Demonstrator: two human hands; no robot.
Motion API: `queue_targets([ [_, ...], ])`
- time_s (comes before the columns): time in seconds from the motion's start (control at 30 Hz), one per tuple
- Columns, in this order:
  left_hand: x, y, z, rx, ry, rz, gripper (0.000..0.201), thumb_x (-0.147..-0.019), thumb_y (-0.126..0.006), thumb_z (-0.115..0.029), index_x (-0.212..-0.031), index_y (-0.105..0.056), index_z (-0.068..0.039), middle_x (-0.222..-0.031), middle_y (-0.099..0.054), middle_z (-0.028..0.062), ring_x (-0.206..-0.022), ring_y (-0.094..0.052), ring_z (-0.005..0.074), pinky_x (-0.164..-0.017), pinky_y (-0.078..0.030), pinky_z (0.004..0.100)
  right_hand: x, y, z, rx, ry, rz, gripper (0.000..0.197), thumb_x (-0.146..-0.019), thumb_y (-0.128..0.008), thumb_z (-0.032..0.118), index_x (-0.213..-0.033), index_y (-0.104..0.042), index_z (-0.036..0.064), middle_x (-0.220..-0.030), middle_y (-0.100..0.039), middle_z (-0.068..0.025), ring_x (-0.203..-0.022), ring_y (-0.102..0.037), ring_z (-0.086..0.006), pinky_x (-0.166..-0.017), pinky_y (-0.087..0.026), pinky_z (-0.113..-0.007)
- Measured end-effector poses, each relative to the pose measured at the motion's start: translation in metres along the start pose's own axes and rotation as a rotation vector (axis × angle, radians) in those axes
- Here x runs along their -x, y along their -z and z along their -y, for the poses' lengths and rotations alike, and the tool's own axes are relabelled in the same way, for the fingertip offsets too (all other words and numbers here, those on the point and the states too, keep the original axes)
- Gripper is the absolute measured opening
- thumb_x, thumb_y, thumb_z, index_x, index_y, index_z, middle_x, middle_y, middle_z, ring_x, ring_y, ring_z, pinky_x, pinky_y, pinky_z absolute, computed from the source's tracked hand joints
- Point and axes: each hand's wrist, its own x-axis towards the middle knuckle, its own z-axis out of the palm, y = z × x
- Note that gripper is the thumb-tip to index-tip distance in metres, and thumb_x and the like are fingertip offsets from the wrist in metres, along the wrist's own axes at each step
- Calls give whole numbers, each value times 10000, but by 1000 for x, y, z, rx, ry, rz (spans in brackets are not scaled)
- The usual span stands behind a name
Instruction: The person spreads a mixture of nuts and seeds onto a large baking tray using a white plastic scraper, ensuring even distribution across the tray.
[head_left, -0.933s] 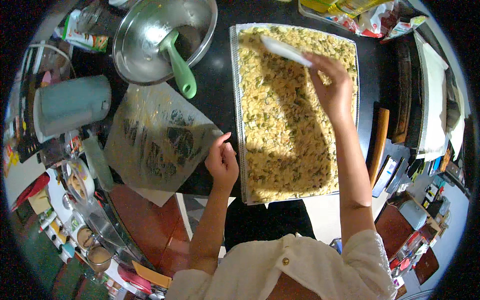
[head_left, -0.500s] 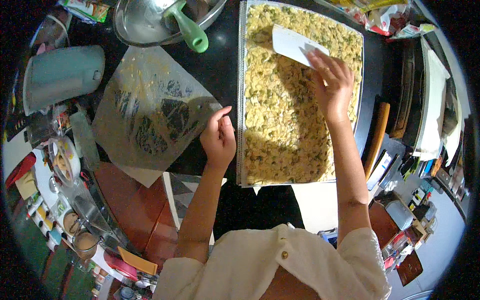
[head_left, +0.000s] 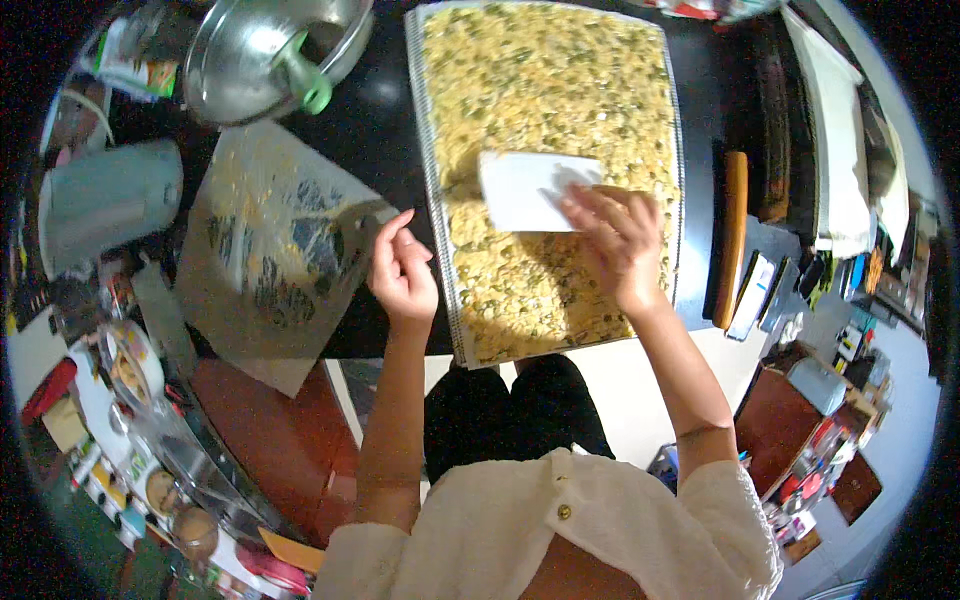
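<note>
Scraper (head_left: 525,195), plain white, in right grip (head_left: 624,245)

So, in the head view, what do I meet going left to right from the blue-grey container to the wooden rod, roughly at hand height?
Container, translucent sheet, left hand, white scraper, right hand, wooden rod.

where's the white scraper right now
In the head view, the white scraper is in the right hand, over the middle of the seeded slab.

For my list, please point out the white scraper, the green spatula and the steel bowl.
White scraper (head_left: 526,194), head view: blade's middle.
Green spatula (head_left: 303,76), head view: its handle.
Steel bowl (head_left: 238,55), head view: its inner wall.
</note>
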Motion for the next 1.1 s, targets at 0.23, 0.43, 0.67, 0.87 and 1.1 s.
queue_targets([
  [0.23, 2, -2, 0, -52, 24, -7, 223, -948, -438, -33, -1138, -549, 1, -683, -512, 15, -566, -465, 62, -522, -381, 192, 55, 21, 0, -80, -6, -3, 336, -707, -714, 163, -1039, -676, 129, -1101, -649, -24, -938, -594, -228, -852, -416, -407],
  [0.43, 0, -6, 2, -148, -40, -37, 248, -957, -408, -73, -1168, -515, 5, -628, -489, 7, -528, -434, 41, -438, -333, 163, -3, 20, -86, -789, -674, 47, 202, -853, -634, 136, -943, -626, -45, -746, -631, -64, -696, -527, -75, -611, -452, -250],
  [0.67, -1, -9, -5, -241, 23, -53, 258, -963, -421, -139, -1159, -520, -5, -603, -475, 5, -510, -416, 57, -461, -334, 196, -55, 13, -177, -714, -889, -322, 282, -841, -660, 199, -977, -631, -46, -802, -651, -65, -747, -573, -90, -652, -469, -260],
  [0.87, 2, -10, -8, -292, 78, -32, 261, -979, -414, -197, -1162, -520, -42, -617, -466, -4, -520, -409, 64, -475, -337, 209, -59, -2, -191, -703, -858, -248, 322, -837, -666, 213, -1010, -630, -56, -821, -654, -57, -714, -574, -94, -620, -458, -245],
  [1.1, 3, -8, -7, -307, 76, -48, 247, -978, -417, -196, -1162, -513, -63, -626, -465, -5, -517, -401, 65, -474, -338, 205, -58, 6, -171, -898, -976, -427, 284, -862, -652, 193, -1010, -632, -49, -801, -639, -24, -655, -543, -50, -528, -414, -212],
])
